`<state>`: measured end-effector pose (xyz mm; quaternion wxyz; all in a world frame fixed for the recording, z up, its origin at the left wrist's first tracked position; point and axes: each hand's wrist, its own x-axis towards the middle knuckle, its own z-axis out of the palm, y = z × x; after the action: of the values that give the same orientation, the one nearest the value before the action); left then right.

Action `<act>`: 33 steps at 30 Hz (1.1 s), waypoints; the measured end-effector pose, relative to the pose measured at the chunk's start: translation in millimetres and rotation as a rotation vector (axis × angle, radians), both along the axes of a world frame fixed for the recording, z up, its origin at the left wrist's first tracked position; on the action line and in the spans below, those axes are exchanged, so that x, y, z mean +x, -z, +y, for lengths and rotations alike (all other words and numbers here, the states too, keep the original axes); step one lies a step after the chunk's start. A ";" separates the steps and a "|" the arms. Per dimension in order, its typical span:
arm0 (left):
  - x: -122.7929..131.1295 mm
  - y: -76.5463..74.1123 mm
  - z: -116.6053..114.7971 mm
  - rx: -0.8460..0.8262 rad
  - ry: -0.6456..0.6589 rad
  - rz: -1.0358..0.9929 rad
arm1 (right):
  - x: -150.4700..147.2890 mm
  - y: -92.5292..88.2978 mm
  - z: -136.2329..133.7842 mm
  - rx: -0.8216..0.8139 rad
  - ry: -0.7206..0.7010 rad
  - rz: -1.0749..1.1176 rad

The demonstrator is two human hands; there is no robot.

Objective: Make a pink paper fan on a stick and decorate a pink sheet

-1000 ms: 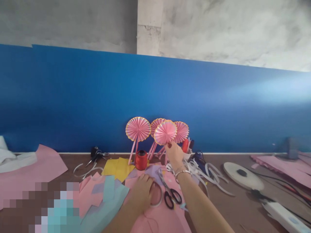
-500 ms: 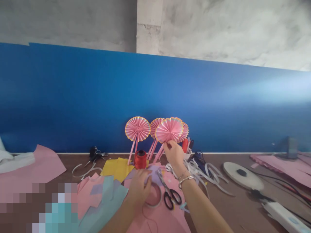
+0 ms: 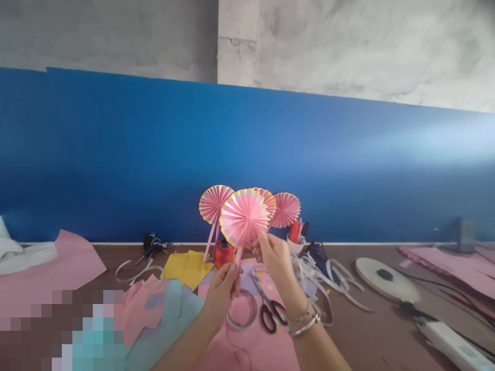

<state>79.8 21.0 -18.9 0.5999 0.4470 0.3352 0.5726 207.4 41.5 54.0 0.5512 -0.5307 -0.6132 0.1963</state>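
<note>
My right hand pinches a round pink pleated paper fan with a yellow rim, just under its disc. Lower down, my left hand pinches the fan's pink stick. The fan is held up in front of three similar pink fans that stand against the blue wall. A clear tape ring lies on pink paper right below my left hand. Black-handled scissors lie beside the ring, under my right wrist.
A red ribbon spool, yellow paper and teal paper lie on the brown table. White paper strips, a white cup of pens, a white disc and a power strip sit to the right. A second pair of scissors lies at the back left.
My right hand drew the pink fan away from the row at the wall, towards me and left. My left hand rose off the tape ring and took hold of the fan's stick.
</note>
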 end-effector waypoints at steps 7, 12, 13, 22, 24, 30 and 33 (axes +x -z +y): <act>-0.3 0.7 -0.1 -0.016 -0.018 -0.098 | 24.5 -10.2 -3.7 -0.217 -0.101 -0.102; 2.0 1.1 -2.0 -0.025 -0.001 -0.092 | -3.9 -5.1 -13.6 -0.191 -0.192 -0.299; 2.1 2.0 -2.2 -0.019 -0.002 -0.082 | -9.8 -4.0 -14.4 -0.161 -0.159 -0.311; 4.1 6.7 -4.0 0.005 0.032 -0.048 | -21.3 4.2 -8.7 -0.163 -0.084 -0.181; 4.8 6.8 -3.8 0.010 0.023 -0.035 | -21.5 7.1 -6.6 -0.152 -0.055 -0.189; 5.0 10.9 -0.9 -0.016 0.009 -0.108 | -23.3 10.5 -6.1 -0.151 -0.056 -0.263; 4.1 18.7 2.6 -0.050 -0.039 -0.063 | -17.1 8.1 -4.4 -0.074 0.035 -0.343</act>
<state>83.9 23.6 -37.6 0.6101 0.4068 0.3390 0.5894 190.3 37.1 45.9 0.4218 -0.5870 -0.6812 0.1156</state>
